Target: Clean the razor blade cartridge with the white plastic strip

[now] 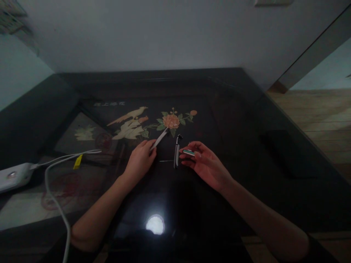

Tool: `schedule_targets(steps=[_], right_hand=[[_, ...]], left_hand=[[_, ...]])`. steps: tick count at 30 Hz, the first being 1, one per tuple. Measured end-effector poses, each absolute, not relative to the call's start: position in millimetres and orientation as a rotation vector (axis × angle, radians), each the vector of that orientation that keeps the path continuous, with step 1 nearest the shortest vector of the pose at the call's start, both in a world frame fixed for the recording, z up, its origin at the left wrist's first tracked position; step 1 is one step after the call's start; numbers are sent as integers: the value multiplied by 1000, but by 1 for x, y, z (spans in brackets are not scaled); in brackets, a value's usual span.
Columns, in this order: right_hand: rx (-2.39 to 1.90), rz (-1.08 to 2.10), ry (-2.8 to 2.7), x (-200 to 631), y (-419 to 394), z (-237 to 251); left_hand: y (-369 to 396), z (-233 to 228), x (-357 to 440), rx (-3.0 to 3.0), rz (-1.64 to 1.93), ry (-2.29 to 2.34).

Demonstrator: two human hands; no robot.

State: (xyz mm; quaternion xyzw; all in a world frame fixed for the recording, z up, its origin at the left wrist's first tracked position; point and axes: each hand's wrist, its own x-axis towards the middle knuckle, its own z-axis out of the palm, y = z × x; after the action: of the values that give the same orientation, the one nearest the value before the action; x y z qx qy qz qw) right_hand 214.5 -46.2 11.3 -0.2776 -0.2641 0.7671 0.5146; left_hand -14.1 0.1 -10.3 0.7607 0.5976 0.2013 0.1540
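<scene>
My left hand is closed, pinching a thin pale flat strip that points up and to the right. Between thumb and fingers my right hand grips a small flat piece with a teal stripe. Between the hands, close to the right fingertips, is a narrow silver-and-black object with a small dark fitting at its far end; its kind is unclear. A thin, bright needle-like line shows on the dark table just left of it.
The glossy black table carries a flower-and-bird picture. At left lies a white power-bank-like box with a white cable bearing a yellow tag. A dark flat rectangle is at right. A wall borders the far edge.
</scene>
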Motion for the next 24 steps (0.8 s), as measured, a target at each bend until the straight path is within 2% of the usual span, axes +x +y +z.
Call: schedule_targets(steps=[5, 9, 13, 24], right_hand=[[-686, 1812, -609, 216, -44, 12], [-721, 1722, -584, 219, -42, 12], [-769, 1600, -561, 221, -41, 14], [-822, 1516, -540, 222, -39, 16]], left_hand=[[-4, -4, -7, 2043, 807, 1601], [-23, 3, 12, 1359, 1006, 1256], [-46, 6, 31, 1032, 1027, 1041], [-65, 0, 43, 791, 880, 912]])
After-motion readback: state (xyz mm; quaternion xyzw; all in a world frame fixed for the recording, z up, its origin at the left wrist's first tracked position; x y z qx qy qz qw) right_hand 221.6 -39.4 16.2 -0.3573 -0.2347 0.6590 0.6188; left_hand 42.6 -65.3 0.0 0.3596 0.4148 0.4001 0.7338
